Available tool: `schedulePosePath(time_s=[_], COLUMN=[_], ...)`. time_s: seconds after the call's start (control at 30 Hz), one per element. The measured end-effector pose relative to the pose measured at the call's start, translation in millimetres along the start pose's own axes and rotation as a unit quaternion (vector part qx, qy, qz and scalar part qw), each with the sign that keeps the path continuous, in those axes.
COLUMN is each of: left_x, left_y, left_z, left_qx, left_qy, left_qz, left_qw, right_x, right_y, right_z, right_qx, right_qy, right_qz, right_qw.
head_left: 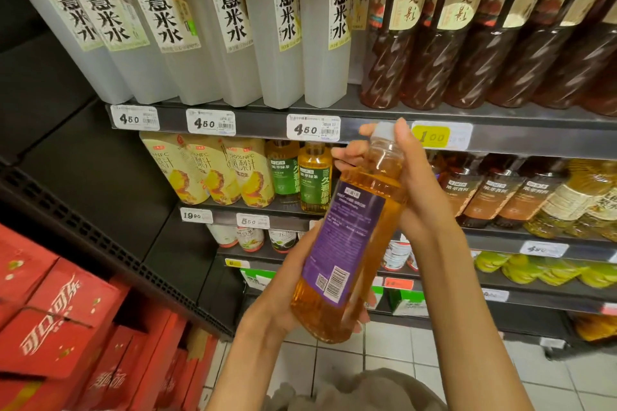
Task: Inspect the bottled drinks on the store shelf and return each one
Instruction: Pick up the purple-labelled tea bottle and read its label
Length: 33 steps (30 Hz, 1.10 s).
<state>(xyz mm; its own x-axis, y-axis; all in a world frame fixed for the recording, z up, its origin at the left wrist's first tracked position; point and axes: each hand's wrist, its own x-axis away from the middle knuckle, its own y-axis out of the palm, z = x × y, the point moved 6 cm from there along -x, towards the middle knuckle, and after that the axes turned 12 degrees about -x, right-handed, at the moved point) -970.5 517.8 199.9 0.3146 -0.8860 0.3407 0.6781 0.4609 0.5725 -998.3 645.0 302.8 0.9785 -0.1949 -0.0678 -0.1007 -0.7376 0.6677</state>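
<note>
Aloft before the store shelf (pixel 367 125), an amber drink bottle (pixel 354 243) with a purple label tilts between two hands, the left hand (pixel 283 297) cupping its base, the right hand (pixel 407 183) curled round its neck near the pale cap, beside red cartons (pixel 66 327).

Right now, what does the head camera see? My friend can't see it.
Two hands hold a tilted bottle of amber drink with a purple label: the left hand cups its base, the right hand grips its neck. Behind stand store shelves of bottled drinks.
</note>
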Motion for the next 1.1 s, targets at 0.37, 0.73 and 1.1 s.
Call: schedulePosePath(time_s=[0.37,0.73,1.1], left_x=[15,17,30], left_y=[0,41,17], left_z=[35,28,37], left_qx=[-0.291,0.058,0.034], left_qy=[0.094,0.052,0.049], left_qz=[0.161,-0.073,0.000], left_qw=[0.938,0.994,0.998], right_x=[0,-11,-6], right_y=[8,19,-3], right_z=[-24,-17,-4], right_qx=[0.023,-0.056,-0.110], right_qy=[-0.088,0.008,0.001], right_qz=[0.093,0.023,0.092], right_qw=[0.991,0.998,0.990])
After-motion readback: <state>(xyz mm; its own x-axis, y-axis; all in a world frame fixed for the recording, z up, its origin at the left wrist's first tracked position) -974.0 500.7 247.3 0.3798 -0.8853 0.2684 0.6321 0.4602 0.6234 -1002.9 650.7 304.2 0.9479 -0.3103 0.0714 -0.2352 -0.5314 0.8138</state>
